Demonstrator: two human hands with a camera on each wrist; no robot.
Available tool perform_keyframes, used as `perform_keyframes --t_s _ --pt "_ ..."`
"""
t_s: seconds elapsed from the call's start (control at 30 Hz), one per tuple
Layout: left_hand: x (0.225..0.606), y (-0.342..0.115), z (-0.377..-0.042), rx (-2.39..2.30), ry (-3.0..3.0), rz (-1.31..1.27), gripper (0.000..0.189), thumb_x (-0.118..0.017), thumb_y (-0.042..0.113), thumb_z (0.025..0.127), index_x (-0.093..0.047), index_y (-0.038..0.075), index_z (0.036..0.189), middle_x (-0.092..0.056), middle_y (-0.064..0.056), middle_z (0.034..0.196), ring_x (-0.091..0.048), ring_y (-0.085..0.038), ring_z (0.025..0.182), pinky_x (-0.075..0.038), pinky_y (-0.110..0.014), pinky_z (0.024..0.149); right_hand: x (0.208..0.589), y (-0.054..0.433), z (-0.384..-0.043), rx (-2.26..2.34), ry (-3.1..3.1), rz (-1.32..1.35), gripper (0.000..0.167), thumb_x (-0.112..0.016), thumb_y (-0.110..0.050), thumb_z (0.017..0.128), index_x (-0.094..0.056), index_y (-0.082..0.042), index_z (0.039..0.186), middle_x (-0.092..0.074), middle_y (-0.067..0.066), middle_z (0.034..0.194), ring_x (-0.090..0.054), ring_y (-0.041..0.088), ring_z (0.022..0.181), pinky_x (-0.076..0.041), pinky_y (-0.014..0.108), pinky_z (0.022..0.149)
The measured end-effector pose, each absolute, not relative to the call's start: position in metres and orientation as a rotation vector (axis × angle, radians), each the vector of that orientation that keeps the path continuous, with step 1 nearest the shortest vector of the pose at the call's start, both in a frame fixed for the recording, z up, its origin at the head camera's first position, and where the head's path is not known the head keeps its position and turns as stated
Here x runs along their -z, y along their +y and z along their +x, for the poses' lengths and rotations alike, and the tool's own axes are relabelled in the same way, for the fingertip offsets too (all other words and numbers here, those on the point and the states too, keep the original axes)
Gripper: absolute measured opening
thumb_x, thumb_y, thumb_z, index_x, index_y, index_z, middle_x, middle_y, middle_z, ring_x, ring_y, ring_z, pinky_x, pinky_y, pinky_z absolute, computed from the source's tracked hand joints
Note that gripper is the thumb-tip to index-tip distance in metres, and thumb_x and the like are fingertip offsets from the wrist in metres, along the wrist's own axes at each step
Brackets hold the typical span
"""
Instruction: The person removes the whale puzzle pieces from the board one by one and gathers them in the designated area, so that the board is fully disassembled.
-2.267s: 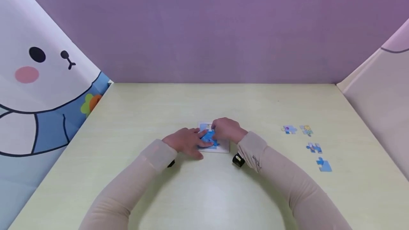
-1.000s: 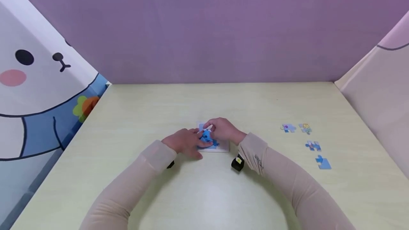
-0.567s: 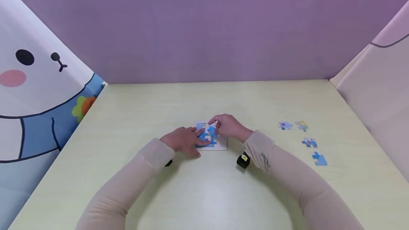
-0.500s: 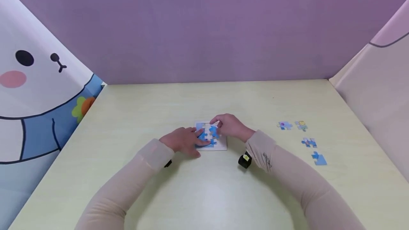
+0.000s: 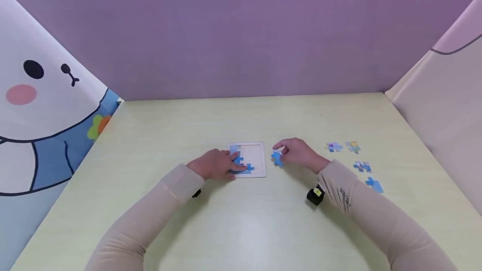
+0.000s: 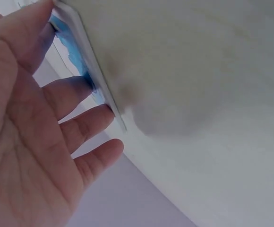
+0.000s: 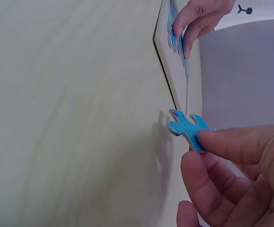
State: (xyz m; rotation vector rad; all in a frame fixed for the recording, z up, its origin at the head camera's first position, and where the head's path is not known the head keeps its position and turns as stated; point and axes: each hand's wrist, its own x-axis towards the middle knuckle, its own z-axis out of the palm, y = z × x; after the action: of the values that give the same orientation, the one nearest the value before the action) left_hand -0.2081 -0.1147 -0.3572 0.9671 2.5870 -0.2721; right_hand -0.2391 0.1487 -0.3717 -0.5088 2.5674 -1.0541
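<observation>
A white square puzzle tray (image 5: 260, 175) lies mid-table, with blue puzzle pieces (image 5: 248, 168) along its left and lower sides. The rest of its white base is bare. My left hand (image 5: 216, 164) lies over the tray's left side, fingers spread and touching the pieces. In the left wrist view these fingers (image 6: 87, 127) reach the tray's edge. To the right of the tray, my right hand (image 5: 299, 153) pinches a blue puzzle piece (image 5: 277, 158) above the table. The right wrist view shows this piece (image 7: 188, 128) between thumb and fingers, its knobs sticking out.
Several loose puzzle pieces lie at the right: one with a purple swirl (image 5: 334, 147), one with a yellow sun (image 5: 353, 147), a blue and white one (image 5: 362, 166) and a plain blue one (image 5: 374, 185). A purple wall (image 5: 241, 32) stands behind the table.
My right hand has lifted the blue puzzle piece out of the tray and carried it right, past the tray's edge. My left hand has stayed on the tray's left side.
</observation>
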Motion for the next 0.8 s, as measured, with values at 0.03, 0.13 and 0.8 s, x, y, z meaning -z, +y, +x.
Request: perform_keyframes --t_s 0.03,0.13,0.8 --pt "0.357 -0.115 -0.208 0.262 2.583 0.954 0.046 -0.058 0.036 0.095 -0.048 0.034 0.141 -0.037 -0.013 0.150 -0.039 -0.034 0.134 -0.042 -0.041 0.097 0.371 0.150 -0.239 1.047 2.570 -0.510 0.035 -0.065 0.004 0.083 -0.064 0.002 0.117 -0.066 0.011 0.091 -0.061 0.021 0.081 -0.050 0.031 0.070" --pt "0.355 -0.116 -0.208 0.241 2.567 0.922 0.046 -0.058 0.037 0.095 -0.048 0.035 0.141 -0.035 -0.013 0.150 -0.039 -0.033 0.134 -0.040 -0.042 0.098 0.368 0.153 -0.238 1.009 2.588 -0.506 0.034 -0.065 0.004 0.084 -0.064 0.002 0.118 -0.066 0.011 0.092 -0.061 0.021 0.080 -0.050 0.031 0.069" --pt "0.352 -0.114 -0.206 0.246 2.583 0.915 0.045 -0.060 0.035 0.095 -0.051 0.035 0.138 -0.037 -0.012 0.149 -0.043 -0.033 0.130 -0.041 -0.042 0.096 0.352 0.195 -0.234 0.838 2.702 -0.495 0.033 -0.062 0.003 0.084 -0.064 0.004 0.117 -0.068 0.019 0.099 -0.063 0.030 0.091 -0.051 0.037 0.073"
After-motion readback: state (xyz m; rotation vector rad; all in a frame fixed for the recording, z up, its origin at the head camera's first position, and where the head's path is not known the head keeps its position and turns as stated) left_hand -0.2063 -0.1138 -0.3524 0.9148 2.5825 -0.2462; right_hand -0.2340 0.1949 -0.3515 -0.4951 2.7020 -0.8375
